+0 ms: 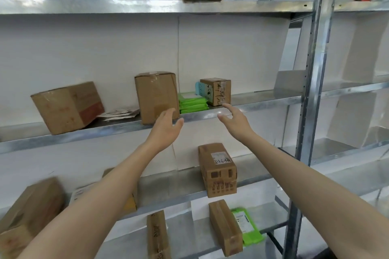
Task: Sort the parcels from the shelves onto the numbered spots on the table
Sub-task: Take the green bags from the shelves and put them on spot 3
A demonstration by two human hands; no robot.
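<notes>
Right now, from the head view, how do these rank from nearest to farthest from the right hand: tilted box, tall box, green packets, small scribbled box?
1. small scribbled box, just above the right hand, by its fingertips.
2. green packets, stacked left of that box.
3. tall box, further left, behind the left hand.
4. tilted box, at the far left.

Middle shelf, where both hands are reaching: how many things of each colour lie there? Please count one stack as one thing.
Brown cardboard boxes: 3
Green mailer stack: 1
Pale flat mailer pile: 1
Light blue packet: 1
Total: 6
</notes>
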